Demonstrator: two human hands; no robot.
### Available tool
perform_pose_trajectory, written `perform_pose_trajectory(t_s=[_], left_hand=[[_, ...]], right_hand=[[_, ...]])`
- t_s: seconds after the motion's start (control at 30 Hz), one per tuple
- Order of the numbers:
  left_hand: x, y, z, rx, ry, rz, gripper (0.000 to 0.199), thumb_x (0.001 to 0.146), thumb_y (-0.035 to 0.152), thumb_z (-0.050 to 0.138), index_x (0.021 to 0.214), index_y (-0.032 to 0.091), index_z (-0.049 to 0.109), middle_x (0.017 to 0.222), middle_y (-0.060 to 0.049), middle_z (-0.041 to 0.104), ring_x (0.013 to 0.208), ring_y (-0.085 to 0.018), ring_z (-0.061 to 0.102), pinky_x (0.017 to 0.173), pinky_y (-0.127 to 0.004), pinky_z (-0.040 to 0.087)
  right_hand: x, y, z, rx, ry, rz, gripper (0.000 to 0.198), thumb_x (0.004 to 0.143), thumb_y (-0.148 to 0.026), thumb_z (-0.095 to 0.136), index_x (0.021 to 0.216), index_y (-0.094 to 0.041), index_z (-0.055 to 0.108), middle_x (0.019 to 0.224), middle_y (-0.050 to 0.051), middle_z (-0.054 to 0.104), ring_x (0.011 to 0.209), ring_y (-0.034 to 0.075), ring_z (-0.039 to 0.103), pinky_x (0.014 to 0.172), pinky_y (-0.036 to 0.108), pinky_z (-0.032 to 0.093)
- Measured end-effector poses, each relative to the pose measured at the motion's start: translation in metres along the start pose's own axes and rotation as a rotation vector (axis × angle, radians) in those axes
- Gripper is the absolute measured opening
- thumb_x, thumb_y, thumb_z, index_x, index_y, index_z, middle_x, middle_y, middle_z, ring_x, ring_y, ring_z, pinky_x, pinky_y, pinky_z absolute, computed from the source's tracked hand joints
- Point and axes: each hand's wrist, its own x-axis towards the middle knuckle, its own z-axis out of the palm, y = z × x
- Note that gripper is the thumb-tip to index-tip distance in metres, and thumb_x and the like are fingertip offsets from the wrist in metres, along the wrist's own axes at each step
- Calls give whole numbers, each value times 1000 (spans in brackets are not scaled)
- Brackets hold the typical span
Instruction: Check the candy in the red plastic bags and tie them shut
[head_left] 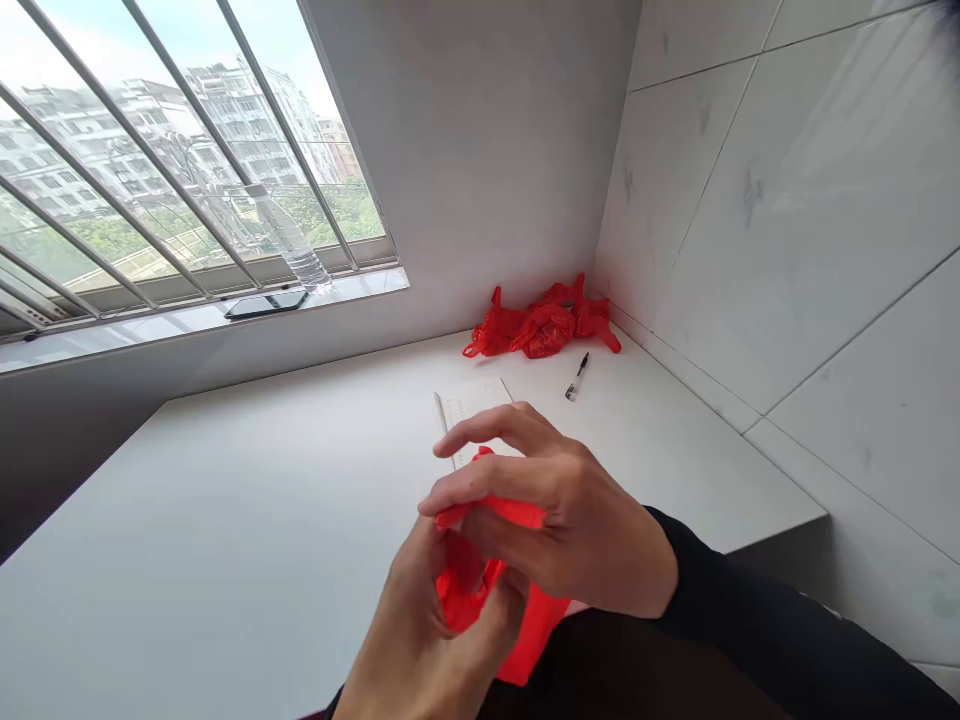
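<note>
- Red plastic bunched between both hands, in front of the worktop's near side; thin, soft, looks like bag film (full shape hidden by the hands).
- Left hand comes up from below, fingers and thumb curled round the lower part of the red plastic in a loose ring; probably cupped to keep the limp film gathered.
- Right hand over the top from the right: one finger lifted off and nearly straight, the next lying along the upper red fold, others tucked under it. Fold seems pinched lightly; exact contact partly hidden. Likely one hand steadies while the other works the edge.
- A loose part hangs below the right hand, presumably because nothing supports it there.
- White worktop carries a paper booklet just beyond the hands, partly covered by them in this view.
- Pen lies near the booklet, on its right; handy for writing, I'd guess.
- Red bag pile crumpled in the back corner against the wall, perhaps kept out of the way.
- Windowsill: clear bottle upright, dark flat object beside it (phone, maybe).
</note>
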Motion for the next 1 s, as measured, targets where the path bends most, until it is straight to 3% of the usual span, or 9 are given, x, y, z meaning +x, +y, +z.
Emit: perform_pose_trajectory(t_s=[0.1,0.23,0.37,0.53,0.63,0.7,0.83,0.93,1.0], left_hand=[[4,-3,3,-10,-40,18,35,86,49,70,69,21,61,61,-2,52,57,-15,45,52,-28,40],[10,-16,-2,-231,49,-76,48,89,60,65,65,19,54,58,4,33,53,-10,31,49,-23,33],[11,-17,-2,-358,126,-174,40,89,56,67,74,20,59,59,3,41,57,-11,38,51,-21,38],[10,-9,2,-456,175,-246,31,90,47,69,112,27,65,65,2,55,64,-15,51,57,-21,45],[12,-13,-3,-498,203,-270,32,87,47,72,111,26,69,94,-2,65,72,-14,58,65,-23,51],[14,-21,-11,-515,127,-252,27,87,46,73,104,26,70,98,-2,64,73,-13,59,66,-23,53],[15,-35,-28,-348,-65,-179,16,89,41,72,90,25,69,86,-1,63,80,-15,61,70,-22,53],[14,-37,-34,-122,-69,-56,11,88,37,74,90,26,70,89,-1,66,83,-16,63,75,-23,54],[12,-36,-34,1,-11,34,11,86,34,75,94,28,71,93,-2,69,84,-18,67,75,-25,55]], right_hand=[[3,7,1,28,-78,76,17,96,-29,69,112,-26,75,134,4,64,127,20,56,108,38,48],[-4,22,-2,119,-53,207,19,99,-33,66,114,-24,73,107,2,73,104,16,65,94,33,52],[-8,29,-1,90,-60,238,9,97,-28,66,96,-21,72,92,0,71,89,15,65,84,30,51],[-10,26,3,84,-39,262,10,100,-25,60,94,-20,66,94,1,70,89,15,63,85,31,49],[-14,23,5,91,-69,186,10,101,-24,58,95,-20,63,94,1,68,91,15,61,88,31,48],[-17,23,6,77,-145,109,8,100,-24,61,94,-19,63,90,0,66,89,15,59,87,29,48],[-18,33,7,46,-148,88,6,98,-26,64,99,-20,65,94,0,67,93,15,59,89,29,48],[-14,44,9,56,-102,114,22,100,-31,61,120,-22,63,125,5,66,121,20,56,105,37,45],[-11,49,12,130,-171,154,25,104,-31,53,125,-21,62,128,6,67,121,19,58,104,37,46]])
